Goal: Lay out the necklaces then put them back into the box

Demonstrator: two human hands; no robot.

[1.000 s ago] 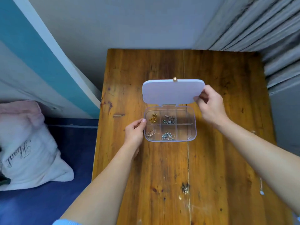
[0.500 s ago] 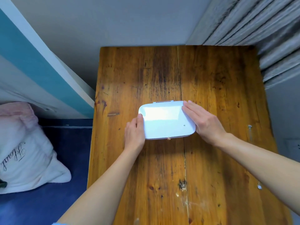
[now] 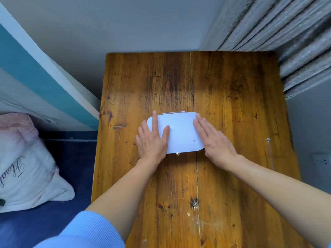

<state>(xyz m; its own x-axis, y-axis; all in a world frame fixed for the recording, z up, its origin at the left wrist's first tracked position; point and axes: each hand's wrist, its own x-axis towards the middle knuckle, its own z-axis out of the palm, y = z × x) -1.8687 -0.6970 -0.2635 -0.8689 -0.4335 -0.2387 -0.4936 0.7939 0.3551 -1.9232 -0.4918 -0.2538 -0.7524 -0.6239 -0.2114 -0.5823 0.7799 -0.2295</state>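
The small plastic box [image 3: 180,133] lies in the middle of the wooden table [image 3: 223,97] with its white lid down. Its gold clasp [image 3: 177,154] faces me and the hinge is at the far side. My left hand [image 3: 152,142] lies flat on the lid's left end, fingers straight. My right hand [image 3: 215,142] lies flat on the lid's right end, fingers straight too. The necklaces are hidden under the lid.
A small shiny trinket with a thin chain [image 3: 268,139] lies near the table's right edge. Grey curtains [image 3: 295,38] hang at the back right. A pink-white pillow [image 3: 26,167] sits on blue bedding left of the table. A wall outlet [image 3: 322,161] is at far right.
One second ago my right hand held the lid up over the compartments with necklaces. The lid has come down, and my left hand has slid from the box's side onto the lid.
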